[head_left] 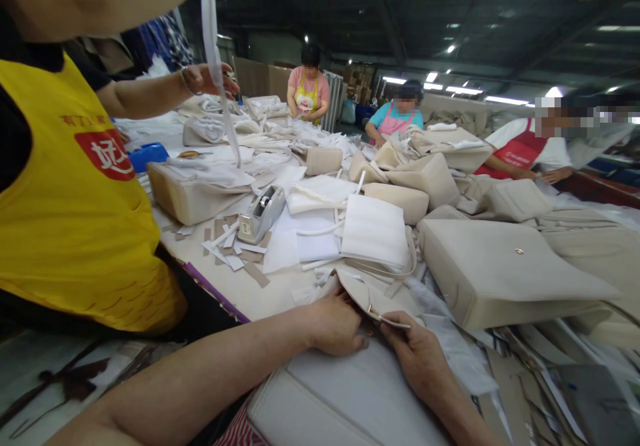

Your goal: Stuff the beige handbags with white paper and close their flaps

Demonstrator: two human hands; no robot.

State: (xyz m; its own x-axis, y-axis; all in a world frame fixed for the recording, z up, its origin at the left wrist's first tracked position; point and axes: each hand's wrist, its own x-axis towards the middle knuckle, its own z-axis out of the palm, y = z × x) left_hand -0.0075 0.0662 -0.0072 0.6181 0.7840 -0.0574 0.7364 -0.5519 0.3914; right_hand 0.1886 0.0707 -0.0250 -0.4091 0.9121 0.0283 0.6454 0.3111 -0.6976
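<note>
At the near edge of the counter (250,293), the wearer's left hand (334,324) rests knuckles-up on a cream handbag flap (361,291), its fingers curled onto the flap's edge; the right hand (418,351) meets it from the other side, thumb and forefinger pinched shut on the flap's rim by a small gold clasp (374,313). Both hands lie over a large pale bag (350,393) at the bottom of the view. Just beyond the flap sits a folded white dust bag (375,231) with strap loops showing beneath it, and to its right — touching nothing the hands hold — a big cream handbag (505,273) lies flat with a round gold stud on its face. Left of the dust bag stands a grey tape dispenser (261,214) amid scattered tan and white paper scraps (235,249). A co-worker in a yellow apron (75,199) stands close on the left, one raised hand (205,79) gripping a long white strip (220,79) that hangs down toward another cream bag (193,193). Three more people work at the far side, well apart from the wearer, among heaped bags and white wrapping.
</note>
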